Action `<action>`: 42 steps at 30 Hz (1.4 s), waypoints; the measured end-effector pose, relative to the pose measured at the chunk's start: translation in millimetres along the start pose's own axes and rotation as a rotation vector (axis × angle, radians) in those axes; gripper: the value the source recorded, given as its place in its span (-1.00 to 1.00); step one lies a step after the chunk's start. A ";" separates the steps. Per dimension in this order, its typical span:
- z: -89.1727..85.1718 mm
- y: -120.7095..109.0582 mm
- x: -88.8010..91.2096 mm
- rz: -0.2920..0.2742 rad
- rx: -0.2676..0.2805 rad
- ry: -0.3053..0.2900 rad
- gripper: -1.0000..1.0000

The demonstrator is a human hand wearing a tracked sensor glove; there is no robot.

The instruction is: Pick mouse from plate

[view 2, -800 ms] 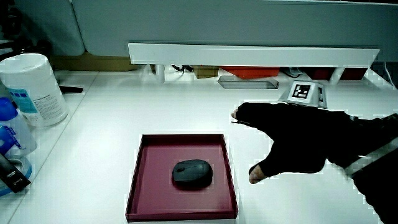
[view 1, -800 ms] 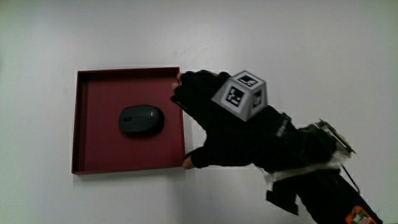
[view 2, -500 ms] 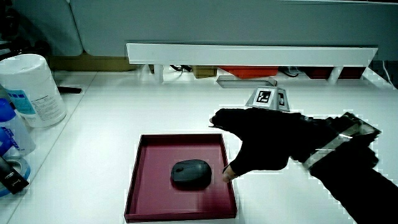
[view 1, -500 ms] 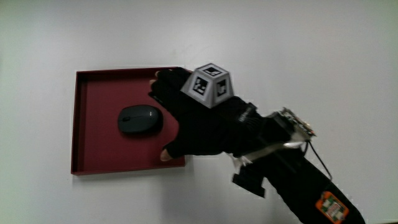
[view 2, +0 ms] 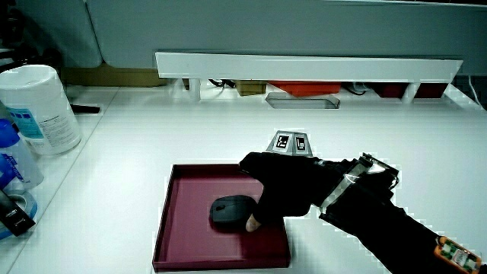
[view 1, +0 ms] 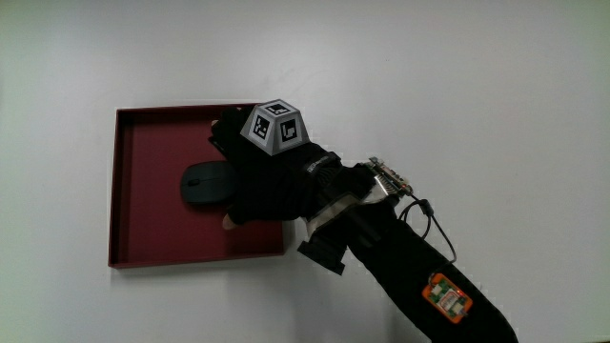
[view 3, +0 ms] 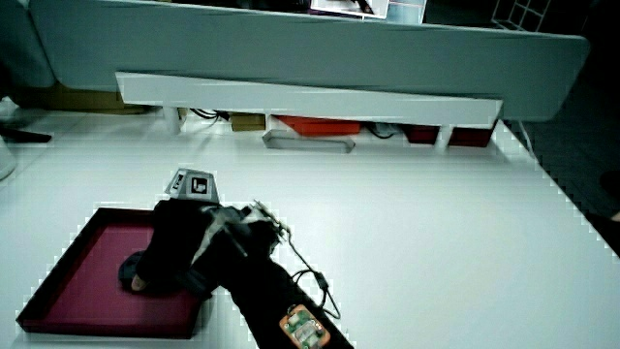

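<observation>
A dark grey mouse (view 1: 202,183) lies in the middle of a square dark red plate (view 1: 152,232) with low walls; it also shows in both side views, mouse (view 2: 227,209) and mouse (view 3: 128,270), plate (view 2: 190,242) and plate (view 3: 73,281). The gloved hand (view 1: 257,181) reaches over the plate and covers one end of the mouse, fingers spread, thumb tip just nearer the person than the mouse. The hand (view 2: 278,190) is low over the mouse, not closed around it. The hand (view 3: 174,247) hides most of the mouse in that view.
A white cylindrical tub (view 2: 42,106) and a blue bottle (view 2: 11,160) stand near the table's edge. A low white partition shelf (view 2: 304,65) with an orange item under it runs along the table's end. A cable (view 1: 429,214) hangs from the forearm.
The hand has moved from beside the plate to over the plate and onto one end of the mouse. The mouse and plate have not moved.
</observation>
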 end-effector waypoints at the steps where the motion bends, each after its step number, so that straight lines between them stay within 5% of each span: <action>1: -1.4 1.8 -0.8 0.002 -0.008 -0.001 0.00; 7: -17.8 20.0 5.0 -0.031 -0.048 0.007 0.00; 17: -19.9 23.2 2.1 -0.026 -0.013 -0.005 0.00; 42: -21.6 24.0 0.7 0.006 0.106 -0.023 1.00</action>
